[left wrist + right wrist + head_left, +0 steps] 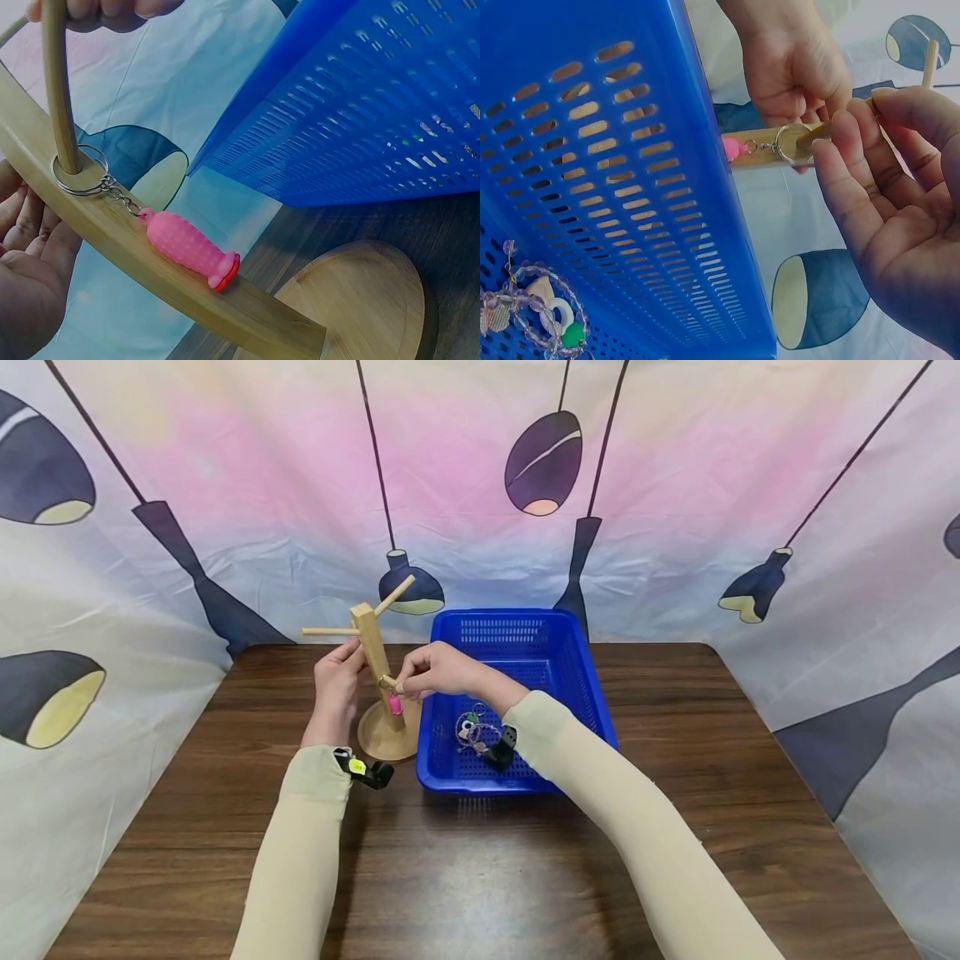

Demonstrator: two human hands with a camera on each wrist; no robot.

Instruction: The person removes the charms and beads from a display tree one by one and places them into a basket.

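A wooden stand (377,656) with a square post, round base and several pegs stands left of the basket. Around the base of one peg (60,90) lies the metal ring of a keychain (191,244), its pink dotted charm hanging on a short chain against the post. With thumb and fingers my right hand (907,195) pinches the outer part of that peg. My left hand (335,689) holds the post from its left and far side; the post partly hides its fingers (22,217).
A blue plastic basket (592,693) stands just right of the stand, under my right forearm. Inside it lie beaded keychains (536,304) with green and white pieces. The brown wooden table (480,877) carries everything; a printed cloth (285,485) hangs behind it.
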